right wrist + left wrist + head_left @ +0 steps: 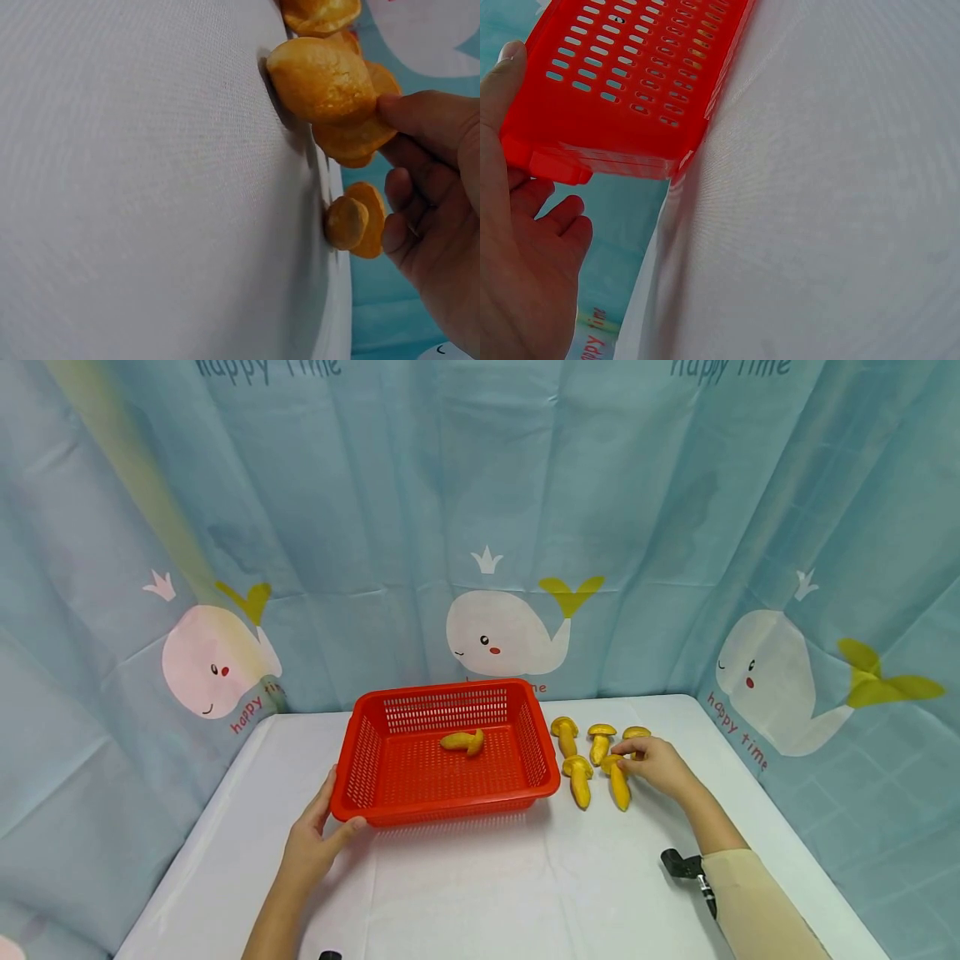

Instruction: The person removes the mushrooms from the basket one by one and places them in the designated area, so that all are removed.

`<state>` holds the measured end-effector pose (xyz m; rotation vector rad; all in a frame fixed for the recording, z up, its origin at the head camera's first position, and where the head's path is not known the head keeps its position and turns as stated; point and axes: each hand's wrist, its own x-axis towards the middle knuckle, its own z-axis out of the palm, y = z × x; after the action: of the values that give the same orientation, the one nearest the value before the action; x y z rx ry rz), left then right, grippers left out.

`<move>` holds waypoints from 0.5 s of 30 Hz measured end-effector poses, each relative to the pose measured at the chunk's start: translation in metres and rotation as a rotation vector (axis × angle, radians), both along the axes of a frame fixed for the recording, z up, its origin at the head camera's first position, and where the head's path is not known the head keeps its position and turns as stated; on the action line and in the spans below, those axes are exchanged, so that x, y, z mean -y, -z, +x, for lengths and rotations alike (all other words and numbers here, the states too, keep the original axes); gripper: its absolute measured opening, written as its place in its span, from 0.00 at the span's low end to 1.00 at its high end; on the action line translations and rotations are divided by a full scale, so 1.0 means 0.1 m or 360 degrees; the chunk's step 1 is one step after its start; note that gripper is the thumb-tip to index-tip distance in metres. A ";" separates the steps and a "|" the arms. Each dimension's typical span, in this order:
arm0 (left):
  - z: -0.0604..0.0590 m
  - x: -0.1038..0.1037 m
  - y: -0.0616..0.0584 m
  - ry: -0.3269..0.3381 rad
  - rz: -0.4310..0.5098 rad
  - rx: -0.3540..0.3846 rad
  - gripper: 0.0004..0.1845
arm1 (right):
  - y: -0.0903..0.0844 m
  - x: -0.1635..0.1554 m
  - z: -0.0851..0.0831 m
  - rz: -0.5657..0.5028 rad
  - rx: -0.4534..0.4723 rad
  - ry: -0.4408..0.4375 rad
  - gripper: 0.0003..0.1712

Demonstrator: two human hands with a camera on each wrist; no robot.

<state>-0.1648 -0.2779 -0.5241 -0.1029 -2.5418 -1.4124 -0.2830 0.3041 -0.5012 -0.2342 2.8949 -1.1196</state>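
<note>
Yellow toy mushroom lying on table, red slotted basket just left

My head view looking forward and down over the table, my left wrist view tight on the basket corner, my right wrist view close against the mushrooms, both patches shared with the head view

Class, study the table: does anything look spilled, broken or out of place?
Nothing stands out. The red basket sits flat on the table with one yellow mushroom inside. Five more mushrooms lie beside it, undamaged. The left hand holds the basket's corner; the right hand touches a mushroom.
</note>
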 end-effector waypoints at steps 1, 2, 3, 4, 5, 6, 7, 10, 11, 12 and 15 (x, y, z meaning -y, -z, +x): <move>0.00 0.00 0.00 -0.0004 -0.0002 0.0006 0.50 | 0.00 0.00 0.00 -0.0001 0.0001 -0.0003 0.12; 0.00 0.00 -0.01 -0.0011 -0.0008 0.0015 0.50 | 0.00 0.00 0.00 -0.0001 0.0002 -0.0005 0.12; 0.01 -0.01 -0.01 -0.0020 -0.0014 0.0028 0.50 | 0.01 0.01 -0.01 -0.0001 0.0004 -0.0008 0.12; 0.01 -0.01 -0.01 -0.0029 -0.0019 0.0034 0.50 | 0.01 0.01 -0.01 0.0000 0.0006 -0.0011 0.12; 0.01 -0.02 -0.02 -0.0039 -0.0035 0.0049 0.50 | 0.01 0.01 -0.01 -0.0002 0.0008 -0.0012 0.12; 0.01 -0.02 -0.02 -0.0048 -0.0042 0.0050 0.50 | 0.02 0.01 -0.01 -0.0002 0.0006 -0.0013 0.12; 0.01 -0.02 -0.02 -0.0050 -0.0048 0.0054 0.51 | 0.02 0.01 -0.02 -0.0003 0.0006 -0.0016 0.12; 0.02 -0.03 -0.02 -0.0056 -0.0060 0.0045 0.50 | 0.03 0.01 -0.02 0.0004 -0.0001 -0.0025 0.11; 0.01 -0.03 -0.02 -0.0057 -0.0064 0.0043 0.50 | 0.03 0.01 -0.02 0.0004 -0.0003 -0.0028 0.11; 0.01 -0.03 -0.02 -0.0056 -0.0060 0.0041 0.50 | 0.03 0.01 -0.02 0.0005 -0.0004 -0.0032 0.11; 0.01 -0.02 -0.01 -0.0056 -0.0063 0.0044 0.50 | 0.04 0.01 -0.03 -0.0001 -0.0003 -0.0040 0.11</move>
<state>-0.1636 -0.2755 -0.5227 -0.0448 -2.5814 -1.3604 -0.2858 0.3027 -0.5048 -0.2705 2.8849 -1.1167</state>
